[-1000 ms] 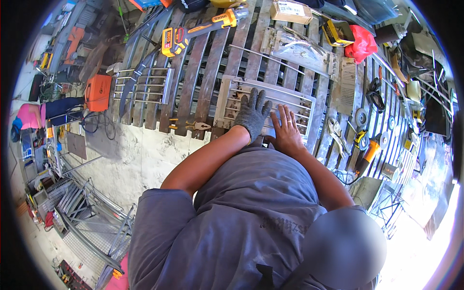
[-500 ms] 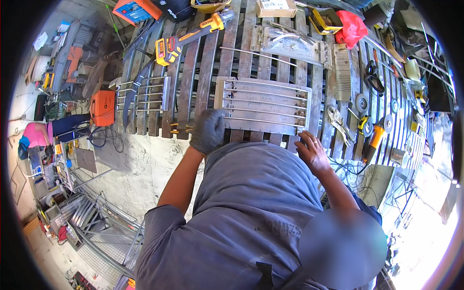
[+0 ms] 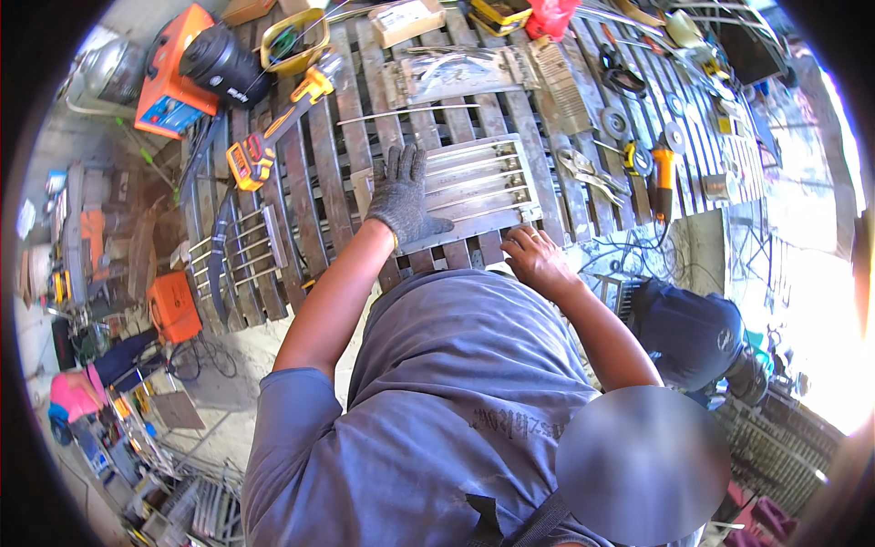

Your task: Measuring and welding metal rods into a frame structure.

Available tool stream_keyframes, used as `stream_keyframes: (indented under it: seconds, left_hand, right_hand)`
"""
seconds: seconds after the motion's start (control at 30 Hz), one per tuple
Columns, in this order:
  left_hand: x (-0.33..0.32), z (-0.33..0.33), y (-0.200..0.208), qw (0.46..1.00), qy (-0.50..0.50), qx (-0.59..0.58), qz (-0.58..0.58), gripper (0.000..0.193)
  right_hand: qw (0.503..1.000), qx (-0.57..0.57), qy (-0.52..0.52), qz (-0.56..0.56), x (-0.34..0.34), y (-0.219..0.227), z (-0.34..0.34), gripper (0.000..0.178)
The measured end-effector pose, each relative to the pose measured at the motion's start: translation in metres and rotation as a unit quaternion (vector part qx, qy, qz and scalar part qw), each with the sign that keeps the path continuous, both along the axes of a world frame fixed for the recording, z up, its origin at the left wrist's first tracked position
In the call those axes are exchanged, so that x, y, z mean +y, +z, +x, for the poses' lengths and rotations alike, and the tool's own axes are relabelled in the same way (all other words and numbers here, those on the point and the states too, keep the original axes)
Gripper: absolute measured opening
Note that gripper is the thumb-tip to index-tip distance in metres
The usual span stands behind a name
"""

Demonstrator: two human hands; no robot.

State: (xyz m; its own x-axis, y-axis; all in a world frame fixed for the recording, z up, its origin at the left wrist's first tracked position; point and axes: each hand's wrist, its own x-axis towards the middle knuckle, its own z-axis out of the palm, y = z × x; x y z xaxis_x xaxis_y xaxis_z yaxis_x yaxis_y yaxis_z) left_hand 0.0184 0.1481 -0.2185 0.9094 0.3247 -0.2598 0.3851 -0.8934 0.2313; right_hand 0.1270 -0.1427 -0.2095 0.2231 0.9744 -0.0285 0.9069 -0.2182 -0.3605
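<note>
A flat metal plate with several thin rods laid lengthwise across it (image 3: 474,223) lies on the slatted metal bench in front of me. My left hand (image 3: 399,196), in a dark grey knitted glove, rests flat on the plate's left end, fingers pointing away and thumb out to the right. Its palm covers the left ends of the rods. My bare right hand (image 3: 538,260) is at the bench's near edge, just below the plate's right corner. Its fingers are loosely bent and slightly apart, and nothing shows in them. A single loose rod (image 3: 410,114) lies beyond the plate.
A yellow cordless grinder (image 3: 292,118) lies at the back left, near a rod grid (image 3: 241,255). Locking pliers (image 3: 591,175), a tape measure (image 3: 637,159) and an orange corded grinder (image 3: 665,178) lie to the right. A person in pink (image 3: 77,392) is at the far left.
My left hand has gone from the plate's near left corner onto its top, its fingers spreading out. My right hand stays by the right corner. The whole view has turned and shifted.
</note>
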Motion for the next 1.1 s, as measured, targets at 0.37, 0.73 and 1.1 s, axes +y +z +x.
stream_keyframes:
  seconds: [0.37,0.73,1.1]
  left_hand:
    - [-0.018,0.037,-0.017,0.985,-0.111,0.126,0.033,0.165]
    - [-0.028,0.02,-0.021,0.994,-0.082,0.056,0.044,0.156]
    - [-0.03,0.009,-0.03,0.996,-0.069,0.031,0.049,0.112]
  right_hand:
    - [0.984,0.041,-0.146,-0.096,-0.079,-0.008,-0.04,0.022]
    - [0.994,-0.03,-0.103,-0.036,0.017,-0.029,-0.032,0.038]
    - [0.991,-0.111,-0.05,-0.054,0.067,-0.038,-0.021,0.039]
